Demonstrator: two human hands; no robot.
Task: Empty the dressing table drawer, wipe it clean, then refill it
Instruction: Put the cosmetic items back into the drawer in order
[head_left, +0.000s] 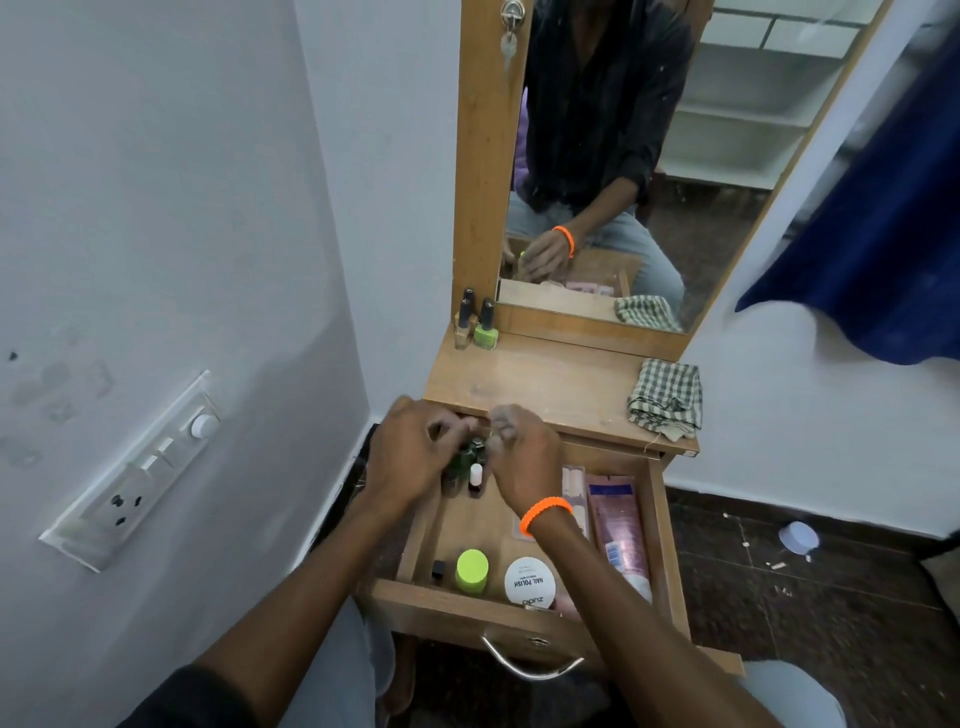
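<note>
Drawer (658, 525): pulled out of the bench (545, 384) toward the person, long axis running from the bench front to the viewer; metal handle (530, 662) on the near face.
Drawer, far left corner: small bottles (470, 467) standing upright, caps up, one with a white cap; both hands meet over them.
Drawer, near edge: black-capped vial (439, 569), green-capped bottle (471, 570) and round white lid (529, 582) printed "NAIL POLISH", set side by side in a row across the drawer.
Drawer, right side: pink tube (621, 530) lying flat along the right wall, long axis parallel to the drawer's pull direction; a pale flat pack (571, 480) just left of it, partly hidden by the right arm.
Left hand (415, 457): fingers curled inward over the dark green bottle in the far left corner; appears to grip it, though the contact is partly hidden.
Right hand (524, 457): fingers bent and drawn together at the bottle tops, touching the same cluster; whether it pinches a bottle cannot be told. Orange band (545, 513) on the wrist.
Bench top, far left: three polish bottles (478, 325) upright against the mirror frame, the front one green.
Bench top, right: checked cloth (666, 400) crumpled near the right edge, well apart from the hands.
Mirror (649, 156): upright behind the bench top, reflecting the seated person and the cloth.
Wall, left: switch panel (135, 473).
Floor, right: white round lid (798, 538) lying on dark tiles.
</note>
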